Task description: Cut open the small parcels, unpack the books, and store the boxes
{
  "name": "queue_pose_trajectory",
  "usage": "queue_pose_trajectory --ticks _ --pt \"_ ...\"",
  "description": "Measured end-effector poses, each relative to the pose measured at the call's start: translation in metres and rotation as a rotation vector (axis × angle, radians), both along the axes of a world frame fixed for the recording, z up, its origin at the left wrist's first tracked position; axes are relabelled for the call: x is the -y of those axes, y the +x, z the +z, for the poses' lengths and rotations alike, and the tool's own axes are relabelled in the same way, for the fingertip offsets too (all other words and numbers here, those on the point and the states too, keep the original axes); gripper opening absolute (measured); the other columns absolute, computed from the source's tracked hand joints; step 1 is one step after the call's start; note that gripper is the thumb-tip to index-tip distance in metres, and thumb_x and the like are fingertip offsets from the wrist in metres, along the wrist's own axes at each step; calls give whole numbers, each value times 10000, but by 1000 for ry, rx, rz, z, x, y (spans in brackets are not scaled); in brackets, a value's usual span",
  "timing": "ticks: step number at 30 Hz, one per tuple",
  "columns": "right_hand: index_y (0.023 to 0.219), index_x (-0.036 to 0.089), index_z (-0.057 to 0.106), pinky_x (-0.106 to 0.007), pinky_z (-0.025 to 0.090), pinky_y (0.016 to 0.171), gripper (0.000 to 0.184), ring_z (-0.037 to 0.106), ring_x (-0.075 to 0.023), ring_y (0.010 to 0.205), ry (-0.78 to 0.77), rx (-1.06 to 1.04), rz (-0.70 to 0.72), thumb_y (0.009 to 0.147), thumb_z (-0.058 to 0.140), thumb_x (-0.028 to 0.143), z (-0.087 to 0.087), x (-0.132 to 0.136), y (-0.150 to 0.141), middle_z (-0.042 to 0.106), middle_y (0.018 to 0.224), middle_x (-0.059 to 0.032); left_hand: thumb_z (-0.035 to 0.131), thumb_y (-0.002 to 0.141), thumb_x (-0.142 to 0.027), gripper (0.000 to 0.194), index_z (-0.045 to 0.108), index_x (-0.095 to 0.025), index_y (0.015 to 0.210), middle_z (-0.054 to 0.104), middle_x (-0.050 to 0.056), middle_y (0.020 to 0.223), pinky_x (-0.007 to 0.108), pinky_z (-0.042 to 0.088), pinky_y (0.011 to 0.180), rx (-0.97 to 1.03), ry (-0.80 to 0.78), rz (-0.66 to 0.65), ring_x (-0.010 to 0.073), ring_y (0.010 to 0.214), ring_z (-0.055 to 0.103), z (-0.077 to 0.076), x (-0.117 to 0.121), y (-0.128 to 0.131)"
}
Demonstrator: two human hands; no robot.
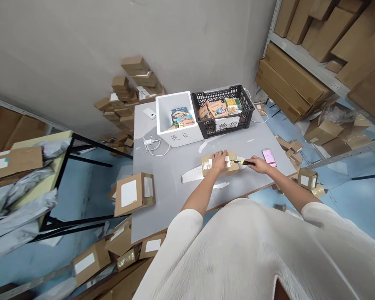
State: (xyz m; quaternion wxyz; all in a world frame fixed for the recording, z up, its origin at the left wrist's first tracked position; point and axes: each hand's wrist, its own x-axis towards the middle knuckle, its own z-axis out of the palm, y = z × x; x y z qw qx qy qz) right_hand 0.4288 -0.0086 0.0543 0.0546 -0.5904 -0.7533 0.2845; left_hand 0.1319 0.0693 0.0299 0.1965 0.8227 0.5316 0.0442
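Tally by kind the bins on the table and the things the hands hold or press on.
Bins: 2, one white and one black
Carton: 1, under the left hand
Knife: 1, in the right hand
Total: 4

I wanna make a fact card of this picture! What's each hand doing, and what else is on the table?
Left hand: resting on a taped cardboard box
Right hand: gripping a yellow-and-black box cutter, its blade end at the box's right side
Right of the box: smartphone, screen lit
Behind the box: black plastic crate and white open-topped bin, both holding colourful books
Table's left part: white charger with cable
Table: grey top
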Motion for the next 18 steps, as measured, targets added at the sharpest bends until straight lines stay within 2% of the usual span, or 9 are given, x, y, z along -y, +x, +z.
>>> queue_pose_trajectory --ticks 5,11,14,18 --pt "1537 298 688 -364 524 1015 486 687 -282 1099 13 -17 -29 1056 639 347 -6 3 -5 695 1215 -117 481 1025 -239 676 374 -230 1692 530 196 1633 602 253 1326 63 128 -3 356 1586 407 -9 21 -1" --pt "1563 284 655 -375 528 1042 500 669 -287 1148 83 -43 -83 1074 574 349 -24 6 -21 681 1256 -124 398 1045 -258 637 409 -173 1676 485 215 1694 628 189 1350 95 156 36 364 1630 361 -18 34 0" --pt "1573 268 637 -394 514 1086 513 656 -299 1200 112 -54 -130 1073 548 339 -28 5 -11 669 1296 -134 384 1052 -263 618 435 -165 1660 494 215 1692 625 192 1355 89 168 49 360 1629 370 -19 36 0" --pt "1581 243 605 -427 517 1106 535 644 -321 1229 117 -58 -335 1059 539 343 -28 0 18 671 1324 -150 407 1062 -289 602 453 -191 1654 505 201 1687 621 211 1358 85 177 68 353 1637 370 -19 42 1"
